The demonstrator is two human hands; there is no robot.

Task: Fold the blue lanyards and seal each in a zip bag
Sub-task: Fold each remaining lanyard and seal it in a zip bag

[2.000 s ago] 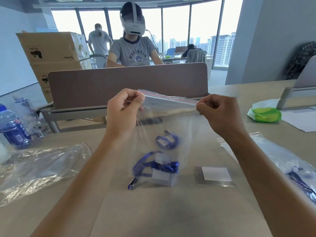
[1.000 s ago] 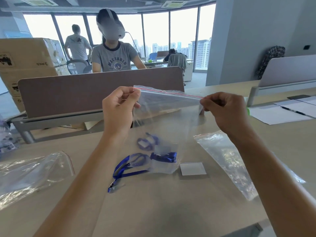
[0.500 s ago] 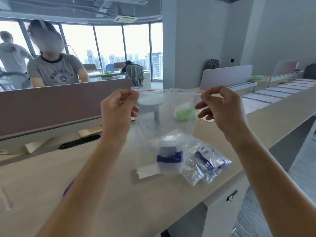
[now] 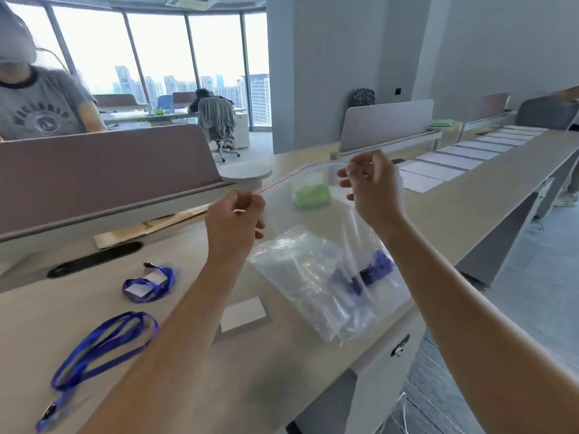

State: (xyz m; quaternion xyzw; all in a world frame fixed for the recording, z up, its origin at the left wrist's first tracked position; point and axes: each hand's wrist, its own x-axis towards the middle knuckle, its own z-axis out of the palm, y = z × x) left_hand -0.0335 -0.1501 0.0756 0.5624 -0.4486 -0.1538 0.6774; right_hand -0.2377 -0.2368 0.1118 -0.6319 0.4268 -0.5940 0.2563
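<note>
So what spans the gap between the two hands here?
In the head view, the clear zip bag's red-lined top edge stretches between left hand and right hand.

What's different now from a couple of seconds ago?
The zip bag was carried to the person's right, over the bagged lanyards near the table edge, and its red strip now sags. Both hands, left and right, keep their pinch grip on its top corners.

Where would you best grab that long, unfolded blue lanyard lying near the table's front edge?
Probably at the far rounded bend of the long blue lanyard, coming straight down from above: it lies flat on the table, its straps run close together there, and the clip end trails toward the near edge.
</note>
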